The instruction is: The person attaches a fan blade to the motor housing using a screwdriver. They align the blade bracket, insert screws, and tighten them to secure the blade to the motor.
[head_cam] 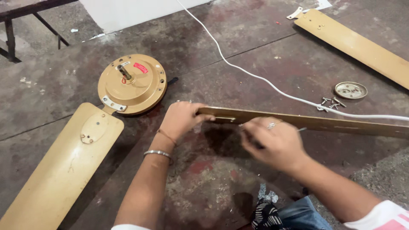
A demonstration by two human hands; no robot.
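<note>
A golden fan blade stands on its long edge across the middle of the floor. My left hand grips its near end, where a slot shows. My right hand presses against the blade's side, fingers curled around a thin tool whose metal tip pokes out to the right. A golden round fan motor lies to the left with a second blade fixed to it by a metal bracket.
A third blade lies at the top right. A small metal dish and several loose screws sit right of centre. A white cable crosses the concrete floor. A metal table leg stands top left.
</note>
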